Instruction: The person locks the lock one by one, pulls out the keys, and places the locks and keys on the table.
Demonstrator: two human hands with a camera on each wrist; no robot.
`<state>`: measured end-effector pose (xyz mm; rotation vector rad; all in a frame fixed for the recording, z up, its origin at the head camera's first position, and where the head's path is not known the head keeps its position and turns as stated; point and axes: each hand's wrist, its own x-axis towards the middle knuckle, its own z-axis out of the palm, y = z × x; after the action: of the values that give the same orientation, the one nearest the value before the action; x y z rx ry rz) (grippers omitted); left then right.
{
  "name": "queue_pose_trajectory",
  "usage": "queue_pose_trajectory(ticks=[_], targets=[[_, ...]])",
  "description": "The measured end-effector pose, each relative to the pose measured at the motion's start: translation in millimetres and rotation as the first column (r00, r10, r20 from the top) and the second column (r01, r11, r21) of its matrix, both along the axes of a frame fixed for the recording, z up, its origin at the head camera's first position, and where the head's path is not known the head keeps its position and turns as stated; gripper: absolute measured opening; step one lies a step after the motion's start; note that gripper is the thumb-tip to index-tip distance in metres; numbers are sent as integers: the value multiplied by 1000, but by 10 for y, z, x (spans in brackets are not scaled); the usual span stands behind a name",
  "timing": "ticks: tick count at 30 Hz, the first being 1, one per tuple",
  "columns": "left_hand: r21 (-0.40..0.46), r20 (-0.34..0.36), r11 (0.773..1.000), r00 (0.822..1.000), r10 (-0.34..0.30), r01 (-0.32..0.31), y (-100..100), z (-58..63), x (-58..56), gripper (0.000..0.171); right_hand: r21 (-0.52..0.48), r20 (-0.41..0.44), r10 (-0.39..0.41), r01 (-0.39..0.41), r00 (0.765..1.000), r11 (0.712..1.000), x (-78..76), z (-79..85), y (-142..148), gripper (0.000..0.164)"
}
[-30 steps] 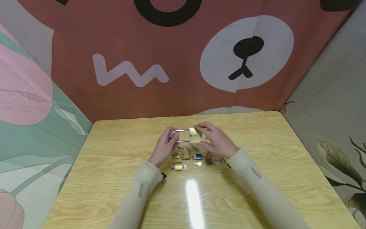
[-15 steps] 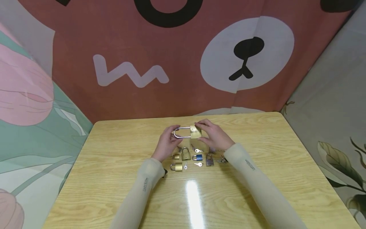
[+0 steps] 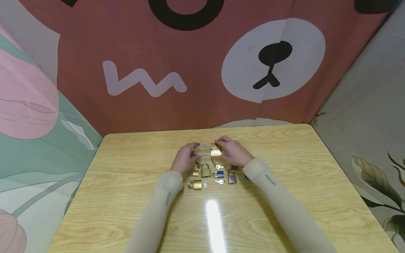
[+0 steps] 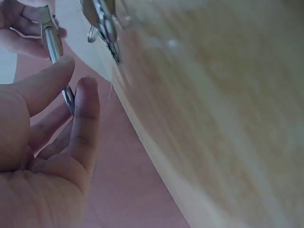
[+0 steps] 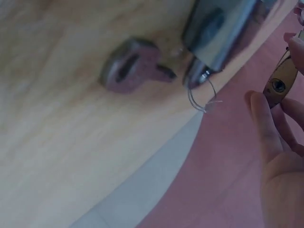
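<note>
In the head view a large brass padlock [image 3: 216, 149] with a long silver shackle is held sideways over the back part of the table. My left hand [image 3: 184, 157] pinches the curved end of the shackle between thumb and fingers. On the other side, my right hand [image 3: 236, 153] grips the brass body at its edges. The right wrist view shows a keyhole in the padlock's end face, between the fingers [image 5: 266, 128]. Nearer to me lie a brass padlock [image 3: 205, 170], a blue padlock [image 3: 218, 174] and a dark grey padlock [image 3: 232, 177].
A small brass padlock [image 3: 194, 173] and another brass padlock [image 3: 195, 184] lie on the left of the group. Loose keys [image 3: 219, 181] are scattered among them. The wooden table [image 3: 133, 196] ends at a printed cloth backdrop [image 3: 196, 109].
The brass padlock rose slightly, then came down again, shifting a little to the right. My right forearm has swung left, and the left hand has edged right. Both hands keep their hold.
</note>
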<state>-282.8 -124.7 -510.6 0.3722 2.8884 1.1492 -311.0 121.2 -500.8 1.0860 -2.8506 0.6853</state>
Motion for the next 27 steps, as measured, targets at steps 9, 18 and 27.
queue_pose_trajectory(ticks=[9,18,27], targets=[[-123,14,992,1000,-26,27,22,9,-15,48,58,58,-25,22,998,998,9,-49,-67,67],[-215,69,976,998,-3,18,94,-12,-57,45,80,61,-21,17,998,997,-22,-104,-78,64],[-243,68,970,998,-2,18,102,-21,-52,44,85,97,-28,20,995,996,-55,-105,-87,61]])
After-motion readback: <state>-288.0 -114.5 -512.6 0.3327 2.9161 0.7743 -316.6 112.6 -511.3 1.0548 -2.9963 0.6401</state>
